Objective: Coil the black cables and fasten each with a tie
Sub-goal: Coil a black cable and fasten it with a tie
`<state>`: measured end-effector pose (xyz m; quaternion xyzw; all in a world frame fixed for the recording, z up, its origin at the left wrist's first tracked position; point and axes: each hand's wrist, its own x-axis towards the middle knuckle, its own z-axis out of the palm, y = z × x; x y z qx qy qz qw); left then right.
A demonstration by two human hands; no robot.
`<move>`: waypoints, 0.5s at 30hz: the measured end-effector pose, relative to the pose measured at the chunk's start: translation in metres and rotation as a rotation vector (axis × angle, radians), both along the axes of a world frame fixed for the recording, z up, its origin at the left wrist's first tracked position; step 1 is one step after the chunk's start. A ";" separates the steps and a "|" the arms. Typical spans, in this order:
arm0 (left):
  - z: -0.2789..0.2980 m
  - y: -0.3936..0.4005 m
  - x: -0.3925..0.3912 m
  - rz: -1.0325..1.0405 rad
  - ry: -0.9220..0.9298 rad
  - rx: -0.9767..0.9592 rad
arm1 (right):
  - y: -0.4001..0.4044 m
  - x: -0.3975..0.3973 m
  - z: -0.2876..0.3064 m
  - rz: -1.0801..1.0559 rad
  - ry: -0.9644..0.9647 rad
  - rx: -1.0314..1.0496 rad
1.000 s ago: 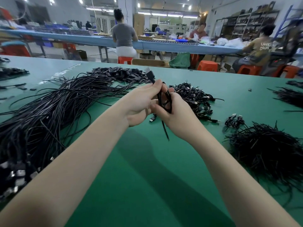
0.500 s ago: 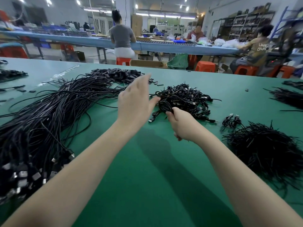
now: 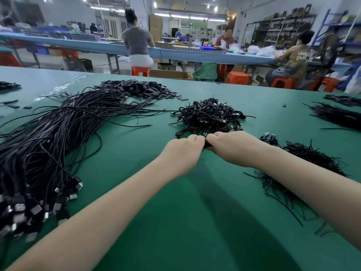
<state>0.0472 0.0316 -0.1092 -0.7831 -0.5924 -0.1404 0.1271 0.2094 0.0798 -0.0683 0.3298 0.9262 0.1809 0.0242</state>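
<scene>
Green matting covers the table (image 3: 175, 222), and across its lower centre both forearms reach forward to meet at mid-frame. A second ago the hands were raised with a looped cable held between them; half a second ago the left hand was lifted open while the right alone was down at the near edge of the finished heap. Now the left hand (image 3: 183, 149) and right hand (image 3: 232, 147) sit knuckle to knuckle low over the table, fingers of both curled round a small dark bundle (image 3: 205, 144) that shows only as a sliver between them, with a metal plug tip peeping out above. What exactly that bundle is, or whether its tie is done, cannot be told. My reading is that one coil has gone onto the heap and the next piece is being taken up or tightened, so the task is partway through. At right, just beyond the right wrist, lies a bristly heap of black ties (image 3: 304, 163). At left, a thick sheaf of uncoiled black cables (image 3: 48, 145) runs from lower left towards centre, plugs nearest the camera. Just past the hands sits the pile of coiled cables (image 3: 211, 116). Farther back, upper left of centre, is a mound of flat black pieces (image 3: 136, 88).
</scene>
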 end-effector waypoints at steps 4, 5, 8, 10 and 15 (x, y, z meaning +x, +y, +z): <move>0.014 -0.005 -0.001 -0.149 -0.423 -0.475 | -0.001 0.005 -0.004 0.041 -0.063 0.064; 0.018 -0.007 -0.001 -0.146 -0.438 -0.514 | -0.002 0.006 -0.004 0.066 -0.094 0.109; 0.020 -0.007 0.001 -0.129 -0.411 -0.556 | -0.002 0.009 -0.001 0.232 -0.115 0.230; 0.022 -0.005 -0.001 -0.129 -0.435 -0.605 | 0.000 0.008 -0.002 0.340 -0.080 0.261; 0.023 0.000 -0.026 -0.092 -0.582 -0.598 | 0.010 0.016 0.001 -0.073 0.124 0.226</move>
